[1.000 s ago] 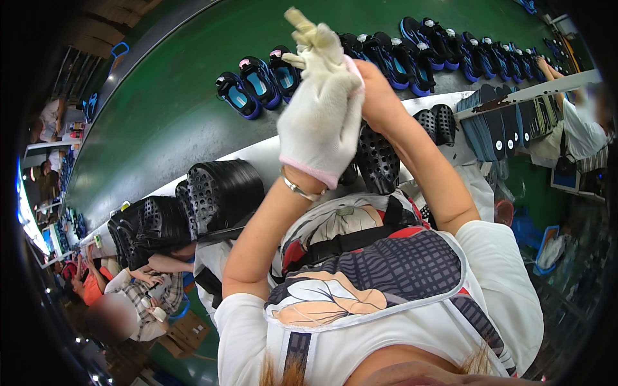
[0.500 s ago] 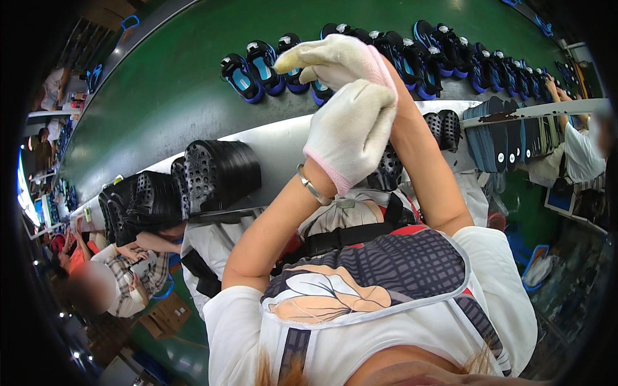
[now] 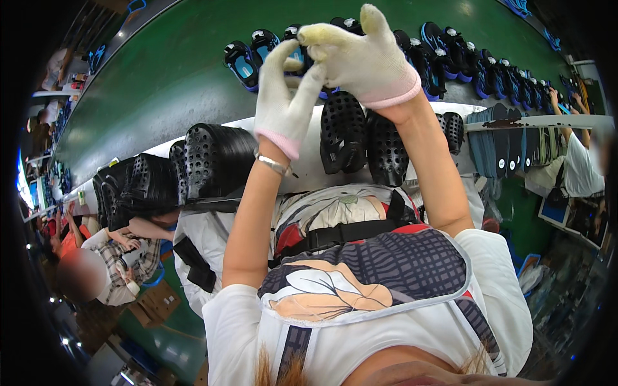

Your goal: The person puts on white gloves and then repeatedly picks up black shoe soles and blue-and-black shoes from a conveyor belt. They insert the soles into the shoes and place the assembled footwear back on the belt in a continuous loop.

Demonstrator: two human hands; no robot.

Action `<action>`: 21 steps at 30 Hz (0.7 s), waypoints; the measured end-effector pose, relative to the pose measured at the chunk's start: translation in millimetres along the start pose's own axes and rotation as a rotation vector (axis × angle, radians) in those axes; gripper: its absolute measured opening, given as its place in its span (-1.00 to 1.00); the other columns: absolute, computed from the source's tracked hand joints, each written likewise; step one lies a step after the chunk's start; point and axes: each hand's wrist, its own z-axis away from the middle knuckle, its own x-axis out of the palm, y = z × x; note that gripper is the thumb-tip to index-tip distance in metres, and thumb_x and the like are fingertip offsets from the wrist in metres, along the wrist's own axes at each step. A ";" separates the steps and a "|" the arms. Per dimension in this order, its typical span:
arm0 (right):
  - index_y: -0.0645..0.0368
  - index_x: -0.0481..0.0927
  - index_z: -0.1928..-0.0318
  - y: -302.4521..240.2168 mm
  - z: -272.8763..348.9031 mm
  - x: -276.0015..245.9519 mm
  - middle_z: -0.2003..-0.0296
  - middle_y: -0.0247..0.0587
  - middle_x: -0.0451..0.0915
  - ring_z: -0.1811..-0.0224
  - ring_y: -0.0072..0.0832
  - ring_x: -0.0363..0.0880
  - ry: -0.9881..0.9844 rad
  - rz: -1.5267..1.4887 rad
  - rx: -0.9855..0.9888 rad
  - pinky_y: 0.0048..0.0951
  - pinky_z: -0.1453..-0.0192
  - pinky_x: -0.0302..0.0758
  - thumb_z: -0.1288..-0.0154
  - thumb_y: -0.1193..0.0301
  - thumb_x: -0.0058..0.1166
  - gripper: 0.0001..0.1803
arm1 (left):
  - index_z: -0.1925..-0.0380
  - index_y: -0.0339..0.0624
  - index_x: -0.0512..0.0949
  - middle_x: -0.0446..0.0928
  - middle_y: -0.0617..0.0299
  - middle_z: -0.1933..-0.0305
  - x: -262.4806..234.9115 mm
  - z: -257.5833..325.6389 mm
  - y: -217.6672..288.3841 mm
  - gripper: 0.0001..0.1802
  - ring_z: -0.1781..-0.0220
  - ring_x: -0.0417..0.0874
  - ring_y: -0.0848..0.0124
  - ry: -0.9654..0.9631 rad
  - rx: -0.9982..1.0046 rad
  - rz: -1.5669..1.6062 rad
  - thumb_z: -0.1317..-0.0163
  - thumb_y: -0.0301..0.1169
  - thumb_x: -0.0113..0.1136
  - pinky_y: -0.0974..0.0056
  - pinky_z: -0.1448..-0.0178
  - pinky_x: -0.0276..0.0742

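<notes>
A flattened brown cardboard box point(image 3: 149, 302) lies on the floor below the long green conveyor belt point(image 3: 161, 83), toward its left end, just beside a seated person's checked sleeve. A dark, blue-framed rectangular panel point(image 3: 555, 210), perhaps a screen, leans low beneath the belt's right end; whether it is lit cannot be told. No clear labels or signs show.

A long green conveyor belt point(image 3: 161, 71) runs across the hall beside a white workbench ledge point(image 3: 302, 161); a cardboard box point(image 3: 154, 302) sits on the green floor point(image 3: 167, 341).
</notes>
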 end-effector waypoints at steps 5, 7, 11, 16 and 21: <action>0.06 0.37 -0.21 10.9 -13.7 24.5 -0.16 -0.23 0.41 -0.26 -0.31 0.29 0.109 0.090 0.048 -0.27 -0.40 0.05 -0.35 -0.06 -0.20 -0.41 | 0.09 -0.24 0.50 0.57 0.22 0.37 -7.8 -4.3 13.7 -0.81 0.57 0.50 0.62 0.123 -0.103 0.255 -0.39 -0.38 0.05 0.52 0.52 0.44; 0.02 0.38 -0.21 14.9 -15.8 33.3 -0.20 -0.30 0.38 -0.28 -0.39 0.25 0.114 0.106 0.046 -0.26 -0.37 0.07 -0.33 -0.05 -0.16 -0.42 | 0.20 -0.22 0.49 0.48 0.33 0.50 -28.4 -12.3 16.0 -0.83 0.66 0.30 0.73 0.164 -0.143 0.310 -0.42 -0.36 -0.02 0.58 0.66 0.16; -0.06 0.41 -0.23 25.8 -19.3 46.4 -0.28 -0.43 0.33 -0.32 -0.54 0.17 0.068 0.118 0.031 -0.26 -0.32 0.12 -0.30 -0.05 -0.08 -0.42 | 0.15 -0.30 0.50 0.41 0.35 0.44 -37.4 -19.4 9.9 -0.78 0.57 0.30 0.64 0.227 -0.032 0.099 -0.35 -0.36 0.08 0.51 0.53 0.22; 0.09 0.45 -0.14 36.1 -17.1 56.8 -0.17 -0.25 0.44 -0.20 -0.36 0.36 0.429 -0.092 -0.269 -0.15 -0.22 0.31 -0.40 -0.02 -0.16 -0.47 | 0.19 -0.29 0.55 0.49 0.21 0.30 -10.2 15.7 26.8 -0.78 0.38 0.50 0.45 0.185 0.346 -0.294 -0.15 -0.51 0.26 0.34 0.20 0.51; -0.02 0.34 -0.21 33.9 -22.5 29.6 -0.18 -0.13 0.41 -0.18 -0.16 0.39 0.365 -0.340 -0.417 0.07 -0.17 0.33 -0.46 0.02 -0.23 -0.53 | 0.19 -0.17 0.54 0.53 0.11 0.26 38.4 36.3 31.0 -0.75 0.25 0.61 0.13 -0.082 0.325 -0.387 -0.11 -0.38 0.26 0.20 0.16 0.55</action>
